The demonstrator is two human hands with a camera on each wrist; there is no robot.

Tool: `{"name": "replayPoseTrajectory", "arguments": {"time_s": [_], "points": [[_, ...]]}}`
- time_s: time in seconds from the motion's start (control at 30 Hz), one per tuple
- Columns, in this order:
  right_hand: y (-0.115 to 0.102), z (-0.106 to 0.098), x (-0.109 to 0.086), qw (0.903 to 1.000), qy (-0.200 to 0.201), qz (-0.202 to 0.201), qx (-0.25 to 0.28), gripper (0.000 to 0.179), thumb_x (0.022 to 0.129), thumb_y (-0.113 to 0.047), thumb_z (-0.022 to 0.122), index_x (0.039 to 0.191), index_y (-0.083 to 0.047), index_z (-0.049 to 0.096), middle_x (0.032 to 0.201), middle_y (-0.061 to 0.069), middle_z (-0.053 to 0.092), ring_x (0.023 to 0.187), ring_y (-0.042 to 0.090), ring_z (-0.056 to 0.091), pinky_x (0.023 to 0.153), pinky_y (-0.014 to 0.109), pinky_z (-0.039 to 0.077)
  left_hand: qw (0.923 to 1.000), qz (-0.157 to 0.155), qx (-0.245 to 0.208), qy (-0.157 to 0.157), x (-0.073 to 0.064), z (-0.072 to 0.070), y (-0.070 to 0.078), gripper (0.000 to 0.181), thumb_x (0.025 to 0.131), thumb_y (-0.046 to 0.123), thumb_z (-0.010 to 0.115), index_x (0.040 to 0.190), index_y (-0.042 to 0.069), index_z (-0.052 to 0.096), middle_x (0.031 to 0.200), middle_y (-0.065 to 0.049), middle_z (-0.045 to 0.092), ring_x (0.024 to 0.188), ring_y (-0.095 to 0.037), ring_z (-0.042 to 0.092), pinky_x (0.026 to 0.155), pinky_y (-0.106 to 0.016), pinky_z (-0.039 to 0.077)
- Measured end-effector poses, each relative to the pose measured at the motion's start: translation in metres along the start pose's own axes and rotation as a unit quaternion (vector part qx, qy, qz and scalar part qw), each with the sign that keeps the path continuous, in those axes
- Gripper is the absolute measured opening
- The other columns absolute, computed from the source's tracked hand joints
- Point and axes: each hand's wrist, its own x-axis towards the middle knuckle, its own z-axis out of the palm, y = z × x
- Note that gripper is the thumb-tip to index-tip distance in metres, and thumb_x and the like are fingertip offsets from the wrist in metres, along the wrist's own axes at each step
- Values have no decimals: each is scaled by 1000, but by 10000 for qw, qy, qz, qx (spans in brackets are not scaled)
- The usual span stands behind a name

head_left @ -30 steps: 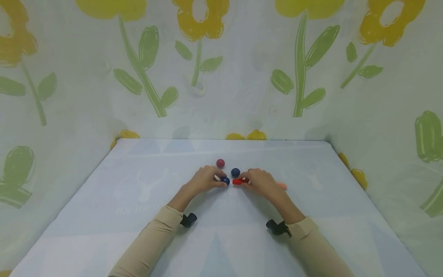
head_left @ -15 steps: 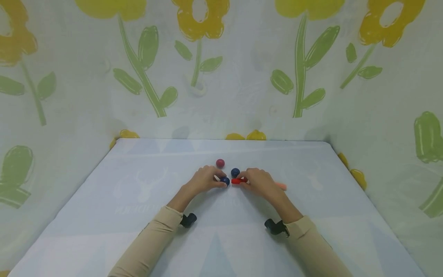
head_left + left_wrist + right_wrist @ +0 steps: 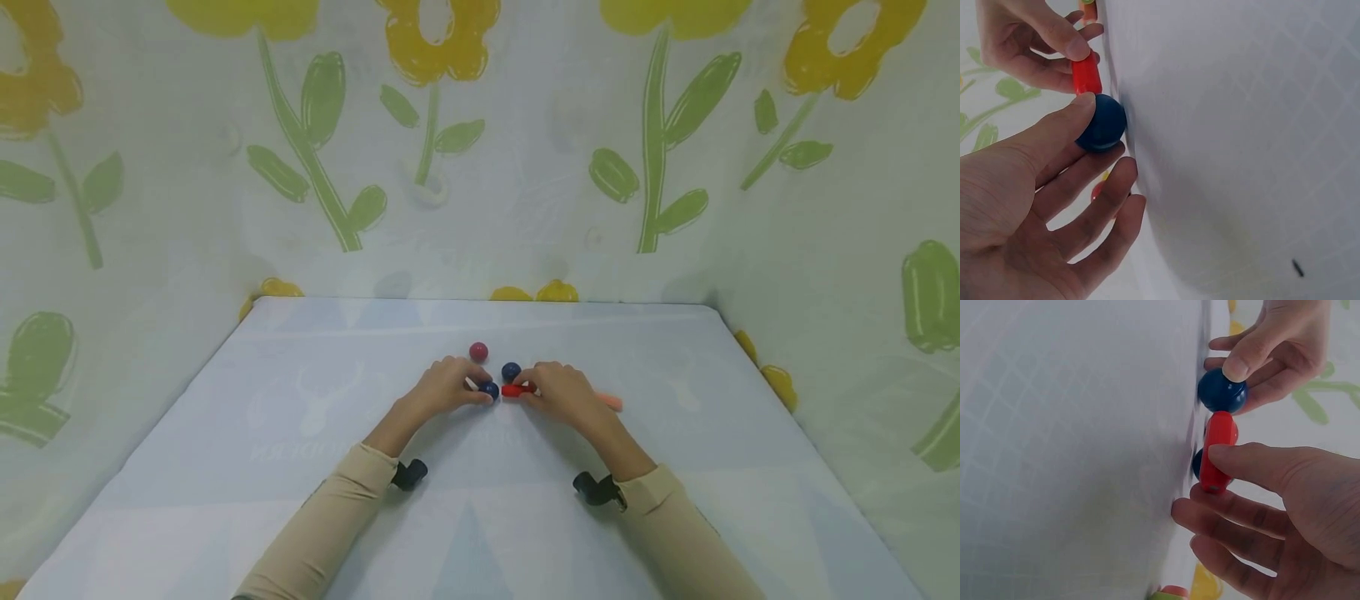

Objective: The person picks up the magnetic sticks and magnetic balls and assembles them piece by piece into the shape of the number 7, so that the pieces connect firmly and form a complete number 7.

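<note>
Between thumb and fingers, my left hand pinches a dark blue ball low over the table. My right hand holds a short red bar with thumb and fingers, its end pointing at that ball. Bar and ball appear to meet in the right wrist view, but the head view leaves it unclear whether they touch. Just behind the bar sits a second dark blue ball. Farther back, a red ball rests on the table. The fingers hide part of the bar.
Right of my right hand lies an orange-pink stick, partly hidden by the wrist. In the right wrist view, a green piece shows at the bottom. The white table is bordered by flower-patterned cloth.
My right hand has shifted slightly left, bringing the red bar closer to the held blue ball. The left hand and the other balls stay in place.
</note>
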Motion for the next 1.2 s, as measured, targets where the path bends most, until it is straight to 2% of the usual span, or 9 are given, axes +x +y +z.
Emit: {"name": "replayPoseTrajectory", "arguments": {"time_s": [0.1,0.3,0.4,0.97,1.2], "points": [[1,0,-1,10000,3,-44,37,25,88,-21,73,113,-20,74,96,2,71,79,15,59,79,33,56,10000,-50,-22,-21,1,0,1,36,82,26,79,115,14,74,108,0,75,88,-10,68,76,-25,54],[-1,-2,-2,9999,79,-79,24,24,89,-22,73,112,-21,74,92,1,70,74,14,56,74,31,54,10000,-61,-76,16,2,0,2,36,82,27,80,115,15,74,106,0,76,80,-10,65,70,-23,52],[-1,-2,-2,9999,103,-90,15,23,89,-22,73,112,-21,75,91,1,70,73,14,55,73,30,53,9999,-46,-91,21,2,0,2,36,82,26,80,115,15,74,107,-1,76,81,-10,65,70,-23,52],[0,3,-1,9998,36,70,195,25,88,-22,74,113,-20,74,94,2,71,78,15,58,79,32,55,9999,66,-82,15,0,2,-1,35,83,25,79,115,14,73,110,-1,75,91,-13,69,78,-26,56],[1,3,-1,9993,51,120,348,26,87,-24,75,113,-20,74,95,1,72,83,15,60,84,35,55,9998,147,-95,50,-2,1,-2,34,82,23,79,114,13,74,108,-2,75,87,-12,69,75,-26,55]]}}
